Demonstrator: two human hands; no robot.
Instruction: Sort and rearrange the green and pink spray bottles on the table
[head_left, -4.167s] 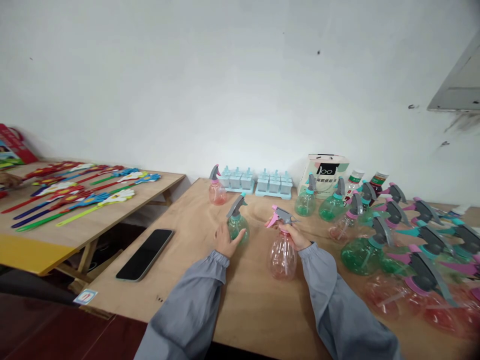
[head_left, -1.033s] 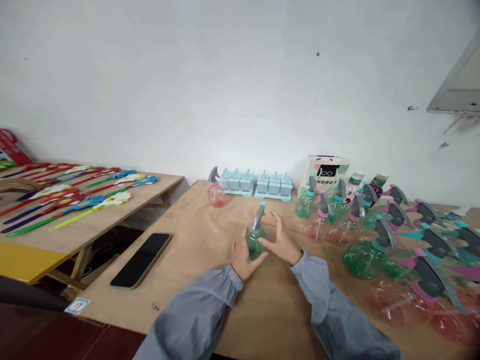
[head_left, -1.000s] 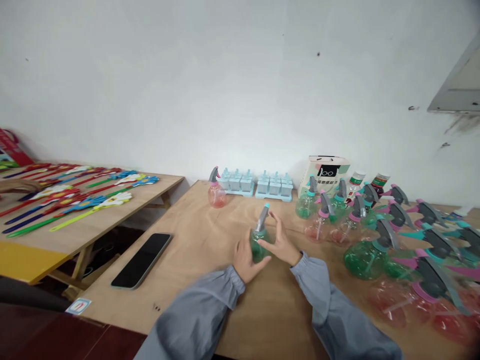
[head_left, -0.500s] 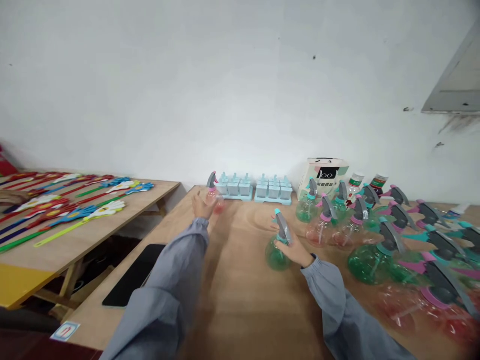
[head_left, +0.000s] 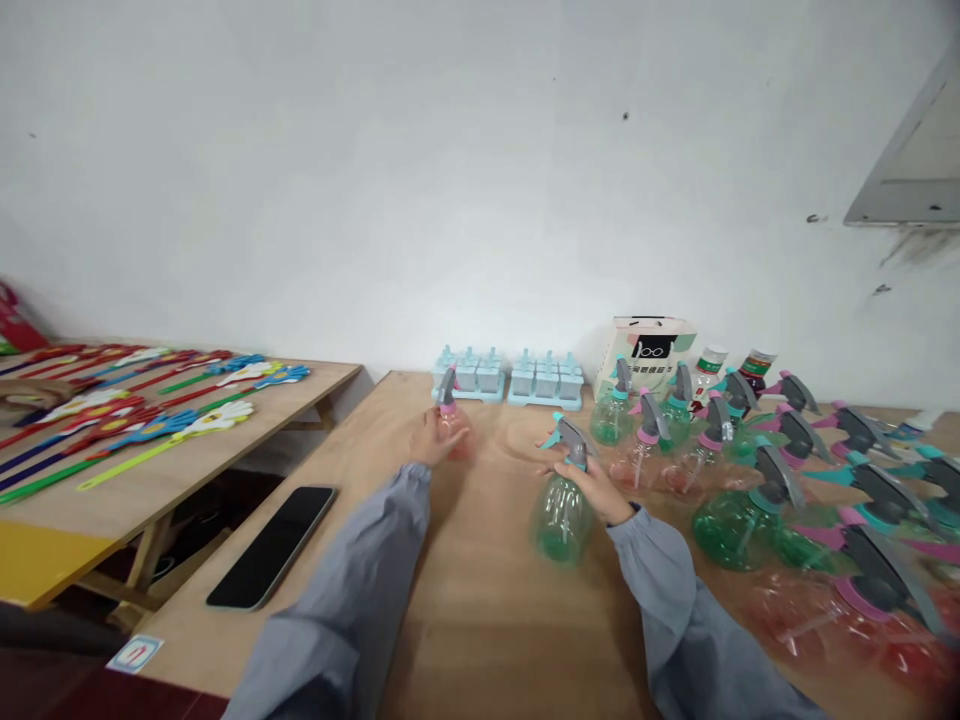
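Currently, the right hand (head_left: 591, 484) grips a green spray bottle (head_left: 562, 525) by its neck, fingers closed. Farther back over the tabletop (head_left: 487, 620), the left hand (head_left: 433, 440) curls its fingers around a pink spray bottle (head_left: 454, 418).

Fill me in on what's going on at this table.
A person is handling two spray bottles. The left hand is around a pink spray bottle; the right hand grips a green spray bottle by its neck. More spray bottles crowd the table's right side; a phone lies at left.
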